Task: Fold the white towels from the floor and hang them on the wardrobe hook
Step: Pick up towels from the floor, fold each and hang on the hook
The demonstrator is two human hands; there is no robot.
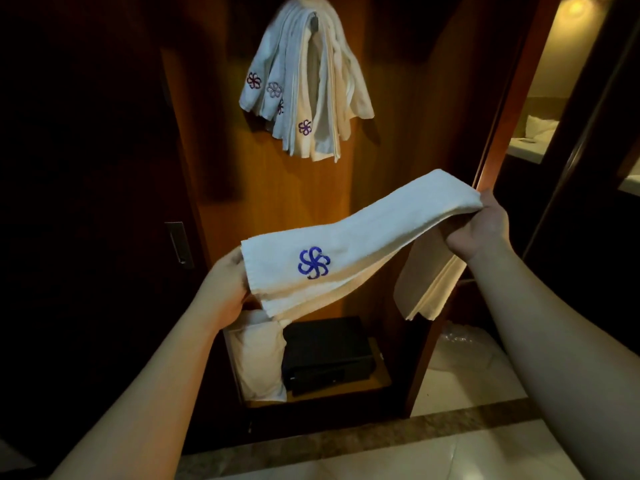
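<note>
- A metal door handle (pixel 179 242) sits recessed in the dark wardrobe door at far left.
- The left hand (pixel 227 284) grips the lower-left end of a folded white towel (pixel 367 233), fingers curled under its edge.
- The towel stretches up and to the right between both hands, held in front of the open wardrobe; a blue pinwheel logo (pixel 313 262) shows near its left end.
- Above it, several folded towels (pixel 306 88) already hang in a bunch from the wardrobe hook (pixel 314 19), some showing the same logo.
- Below, on the wardrobe's bottom shelf (pixel 381 379), a white bag (pixel 258 362) stands just beside a black safe (pixel 327 355).
- The right hand (pixel 479 226) pinches the towel's upper-right end, and a loose part of the cloth hangs down beneath it.
- At far right, a lit room with a bed (pixel 535 136) shows through a doorway.
</note>
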